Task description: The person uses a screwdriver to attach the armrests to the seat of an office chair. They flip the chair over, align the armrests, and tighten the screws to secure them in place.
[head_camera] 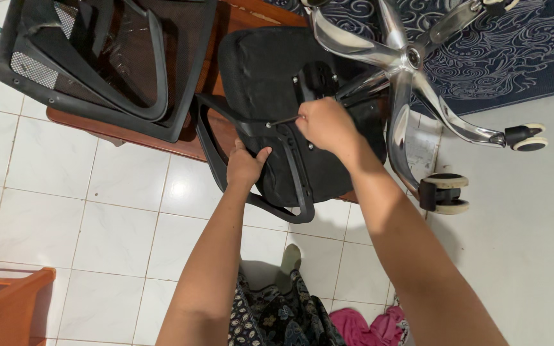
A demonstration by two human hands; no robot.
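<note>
Right hand [325,125] is curled tight around a thin metal tool [283,120], looks like a hex key, with the tip poking left into the black plastic armrest [293,170] right where it's meeting the seat. Left hand [245,165] is wrapping its fingers over the lower bar of that armrest loop, thumb pressing on top, so it's gripping it just below and to the left of the tool. The armrest is sitting against the upturned black fabric seat cushion [258,64], which is lying on a brown wooden table [129,131]. Crowding in from the right is the shiny chrome five-star base [405,61] with its black-and-white casters [447,192], one leg hanging just beside the right wrist. To the left, the black mesh backrest [91,57] is lying on the same table. Glossy white floor tiles [65,218] underneath, patterned blue rug [520,45] up top, orange furniture corner [8,301] bottom left.
</note>
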